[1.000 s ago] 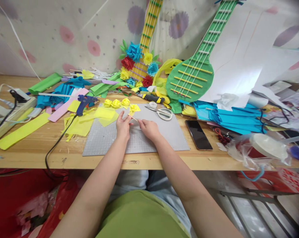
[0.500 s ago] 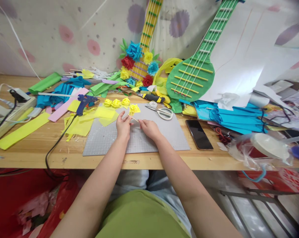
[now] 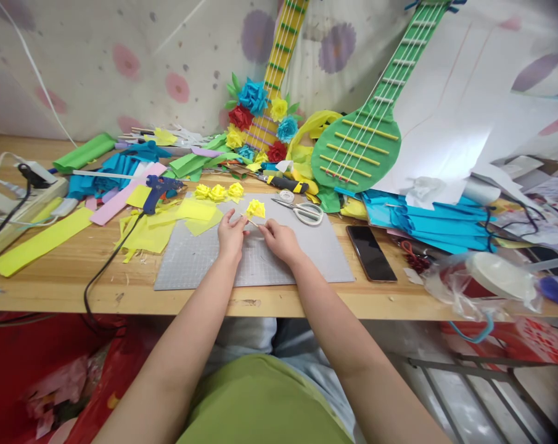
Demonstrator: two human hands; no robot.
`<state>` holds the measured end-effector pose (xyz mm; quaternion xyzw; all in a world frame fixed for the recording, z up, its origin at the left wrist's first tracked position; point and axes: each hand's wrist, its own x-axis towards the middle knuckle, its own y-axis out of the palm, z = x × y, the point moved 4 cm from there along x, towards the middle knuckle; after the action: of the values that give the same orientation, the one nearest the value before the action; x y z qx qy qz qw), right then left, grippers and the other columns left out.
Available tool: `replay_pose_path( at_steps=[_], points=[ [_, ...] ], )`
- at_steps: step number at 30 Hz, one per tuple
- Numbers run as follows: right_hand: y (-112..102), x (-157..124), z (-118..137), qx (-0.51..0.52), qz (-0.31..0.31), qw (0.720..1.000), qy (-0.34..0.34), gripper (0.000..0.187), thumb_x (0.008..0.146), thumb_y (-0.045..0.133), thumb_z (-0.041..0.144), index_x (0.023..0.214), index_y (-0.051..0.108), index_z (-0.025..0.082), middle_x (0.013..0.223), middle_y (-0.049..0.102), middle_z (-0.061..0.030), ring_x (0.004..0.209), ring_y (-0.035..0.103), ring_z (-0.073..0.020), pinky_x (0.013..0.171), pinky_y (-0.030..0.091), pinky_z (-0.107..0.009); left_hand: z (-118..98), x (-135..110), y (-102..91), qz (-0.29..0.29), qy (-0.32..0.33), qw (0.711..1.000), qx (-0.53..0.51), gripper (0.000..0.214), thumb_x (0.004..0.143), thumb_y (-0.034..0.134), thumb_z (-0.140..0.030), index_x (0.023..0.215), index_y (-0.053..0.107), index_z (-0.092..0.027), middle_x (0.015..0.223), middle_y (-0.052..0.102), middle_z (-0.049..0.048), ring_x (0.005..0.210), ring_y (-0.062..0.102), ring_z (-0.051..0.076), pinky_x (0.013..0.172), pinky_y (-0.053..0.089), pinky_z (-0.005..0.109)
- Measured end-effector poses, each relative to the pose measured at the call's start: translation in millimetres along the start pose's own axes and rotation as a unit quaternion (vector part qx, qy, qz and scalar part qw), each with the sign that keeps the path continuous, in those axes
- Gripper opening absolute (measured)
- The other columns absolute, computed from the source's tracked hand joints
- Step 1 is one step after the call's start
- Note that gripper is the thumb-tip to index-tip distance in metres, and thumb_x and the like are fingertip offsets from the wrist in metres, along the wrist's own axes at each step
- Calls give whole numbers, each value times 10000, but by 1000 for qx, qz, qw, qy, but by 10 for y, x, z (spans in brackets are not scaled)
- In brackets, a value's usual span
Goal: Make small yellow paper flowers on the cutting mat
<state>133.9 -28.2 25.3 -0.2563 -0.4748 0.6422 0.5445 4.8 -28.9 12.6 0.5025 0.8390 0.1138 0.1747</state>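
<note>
The yellow paper flower is just beyond the fingertips of both hands, over the gray cutting mat. It lies forward and to the right from the left hand, forward and slightly to the left from the right hand; which hand is nearer cannot be told surely. Below the flower there is a thin stick, whose long axis slopes from the left fingertips toward the body and to the right fingertips. Whether it is joined to the flower is not clear. The right hand pinches the near end, with its other fingers curled. The left hand has its fingers partly bent and touching the far end; how tightly they close cannot be told. Farther out, scissors lie to the right, and three yellow flowers stand near the mat's far edge.
</note>
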Motion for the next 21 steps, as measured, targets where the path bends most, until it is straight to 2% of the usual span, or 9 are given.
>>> replay_pose_path(
  at_steps=[10, 13, 16, 21],
  points=[
    [-11, 0, 19, 40, 43, 998, -24, 377, 898, 225, 373, 824, 558, 211, 694, 620, -2, 618, 536, -104, 591, 305, -200, -3, 33, -19, -7, -7, 1000, -11, 403, 603, 662, -143, 952, 461, -141, 718, 595, 23, 595, 563, 90, 465, 385, 173],
    [-15, -4, 17, 47, 25, 998, -21, 369, 883, 251, 425, 845, 554, 217, 688, 615, 5, 609, 530, -108, 569, 297, -204, 6, 47, -31, -28, -3, 999, -19, 418, 564, 692, -150, 876, 415, -156, 667, 577, -6, 540, 537, 76, 473, 385, 180],
    [-14, -10, 21, 45, -3, 998, -31, 312, 838, 359, 466, 884, 541, 217, 698, 616, 13, 602, 525, -113, 549, 290, -206, 34, 74, -50, -49, -5, 998, -42, 461, 533, 713, -134, 839, 371, -173, 607, 545, -50, 497, 508, 56, 493, 379, 175],
    [0, -14, 39, 37, -18, 998, -55, 230, 841, 389, 386, 864, 545, 218, 750, 632, 11, 624, 533, -108, 564, 298, -208, 78, 121, -61, -59, 6, 996, -72, 487, 514, 731, -129, 789, 333, -186, 526, 474, -100, 456, 460, 33, 493, 349, 159]
  ],
)
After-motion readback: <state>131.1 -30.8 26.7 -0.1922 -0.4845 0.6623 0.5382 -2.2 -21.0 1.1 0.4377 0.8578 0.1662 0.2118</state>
